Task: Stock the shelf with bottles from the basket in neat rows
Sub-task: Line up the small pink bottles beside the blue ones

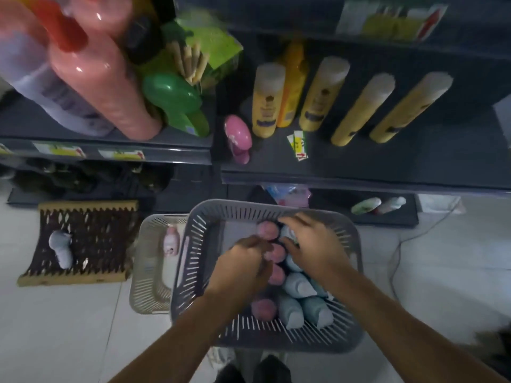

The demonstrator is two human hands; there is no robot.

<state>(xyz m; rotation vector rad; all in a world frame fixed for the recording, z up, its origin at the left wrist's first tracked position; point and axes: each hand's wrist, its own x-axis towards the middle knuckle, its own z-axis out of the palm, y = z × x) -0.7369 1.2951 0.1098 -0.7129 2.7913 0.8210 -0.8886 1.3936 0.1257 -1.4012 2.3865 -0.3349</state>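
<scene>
A grey slotted basket [193, 261] sits on the floor below me, holding pink bottles [264, 308] on the left and pale blue bottles [298, 286] on the right. My left hand [243, 264] reaches into the basket with fingers curled over a pink bottle [278, 252]. My right hand [312, 241] closes around a pale blue bottle [287, 233] near the basket's far side. On the dark shelf [387, 161] ahead stand several yellow bottles [266, 103] in a row, and one pink bottle [237, 136] stands at their left.
A cream basket [149, 272] with one pink bottle stands left of the grey one. A brown mesh tray [91, 239] holds a grey bottle. Large pink, lilac and green containers fill the left shelf [110, 142]. Two bottles [378, 205] lie on the bottom ledge.
</scene>
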